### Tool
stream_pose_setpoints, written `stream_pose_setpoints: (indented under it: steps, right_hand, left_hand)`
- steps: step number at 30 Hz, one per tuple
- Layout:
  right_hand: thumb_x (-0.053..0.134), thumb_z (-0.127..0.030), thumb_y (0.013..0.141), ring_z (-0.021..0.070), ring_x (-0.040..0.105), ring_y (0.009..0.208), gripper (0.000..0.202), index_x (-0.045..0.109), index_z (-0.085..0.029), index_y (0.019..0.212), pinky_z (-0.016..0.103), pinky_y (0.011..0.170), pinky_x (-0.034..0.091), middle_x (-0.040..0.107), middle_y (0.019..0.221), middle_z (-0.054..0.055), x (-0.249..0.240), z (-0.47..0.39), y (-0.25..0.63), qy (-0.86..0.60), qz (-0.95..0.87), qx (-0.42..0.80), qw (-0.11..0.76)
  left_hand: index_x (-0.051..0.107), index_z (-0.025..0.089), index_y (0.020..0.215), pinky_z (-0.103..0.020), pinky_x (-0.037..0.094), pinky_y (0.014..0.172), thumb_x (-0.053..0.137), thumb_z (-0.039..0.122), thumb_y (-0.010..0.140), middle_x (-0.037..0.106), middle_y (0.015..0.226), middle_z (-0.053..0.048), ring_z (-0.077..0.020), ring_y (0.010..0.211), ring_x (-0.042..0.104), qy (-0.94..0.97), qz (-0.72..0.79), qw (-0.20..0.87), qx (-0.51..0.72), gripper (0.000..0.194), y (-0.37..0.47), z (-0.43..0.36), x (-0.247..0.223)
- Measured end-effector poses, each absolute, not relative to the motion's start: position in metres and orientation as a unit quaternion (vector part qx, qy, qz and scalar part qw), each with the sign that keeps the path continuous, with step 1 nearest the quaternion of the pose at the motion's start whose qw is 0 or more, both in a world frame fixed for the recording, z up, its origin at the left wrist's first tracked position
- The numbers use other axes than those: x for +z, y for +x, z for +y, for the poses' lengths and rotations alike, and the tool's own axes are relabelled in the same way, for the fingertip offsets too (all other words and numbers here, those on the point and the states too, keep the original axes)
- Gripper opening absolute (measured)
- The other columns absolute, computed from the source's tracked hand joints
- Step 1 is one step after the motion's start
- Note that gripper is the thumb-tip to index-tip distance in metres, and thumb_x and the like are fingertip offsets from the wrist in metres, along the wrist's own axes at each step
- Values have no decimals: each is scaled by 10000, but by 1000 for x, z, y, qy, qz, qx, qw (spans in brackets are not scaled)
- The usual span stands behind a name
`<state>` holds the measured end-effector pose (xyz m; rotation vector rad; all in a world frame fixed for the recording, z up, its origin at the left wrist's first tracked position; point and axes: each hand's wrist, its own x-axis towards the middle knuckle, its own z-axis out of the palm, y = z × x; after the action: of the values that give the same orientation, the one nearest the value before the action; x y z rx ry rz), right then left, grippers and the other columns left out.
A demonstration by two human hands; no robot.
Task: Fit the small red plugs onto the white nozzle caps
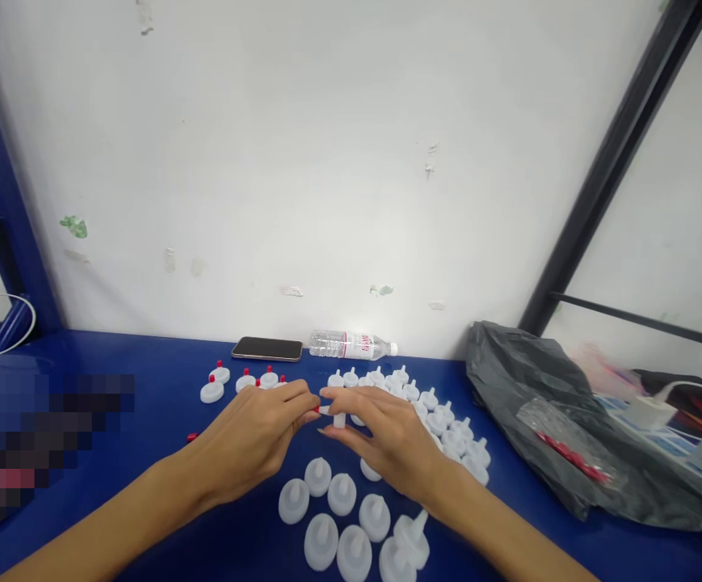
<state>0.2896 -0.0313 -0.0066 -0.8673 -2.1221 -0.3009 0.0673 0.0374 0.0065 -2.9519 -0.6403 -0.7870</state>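
My left hand point(257, 428) pinches a small red tip cap point(317, 410) between thumb and fingers. It meets the nozzle of a white nozzle cap point(339, 419), which lies on its side in my right hand point(390, 432), gripped between thumb and fingers. How far the red cap sits on the nozzle is hard to make out. Beyond my left hand stand several white nozzle caps with red tips point(212, 391). Around and behind my right hand are many white nozzle caps without red tips point(460, 428). Nearer to me lie several white pointed caps point(321, 541).
A loose red tip cap point(191, 437) lies left of my left forearm. Along the wall are a phone point(267, 348) and a clear water bottle point(351, 344). At right, a dark plastic bag point(502, 388) carries a clear bag of red caps point(574, 457), beside a power strip point(647, 411).
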Motion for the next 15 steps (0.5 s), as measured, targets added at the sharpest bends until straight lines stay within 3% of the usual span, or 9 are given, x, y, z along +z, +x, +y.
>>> stream_pose_setpoints:
  steps: [9,15]
  right_hand:
    - [646,-107,985,179,729,1074,140,632,-186,1100,287,952,583,760,1194,83,-3,-37,288,-292,-842,-216,398]
    - [631,-152,1006,175,734,1044,101,634,-181,1102,292,936,595,766,1169,83,-5,-34,287,-284,-844,-227,394]
  left_hand:
    - [569,202,879,-299,330,607,317,215,1061,591,796,-3,-148,661,506,-942,-179,-77,-275,311,67,30,8]
    - [596,199,884,-303,337,588,320,178,1039,615,788,-10,-151,637,519,-945,-181,-56,-267,318,67,32,8]
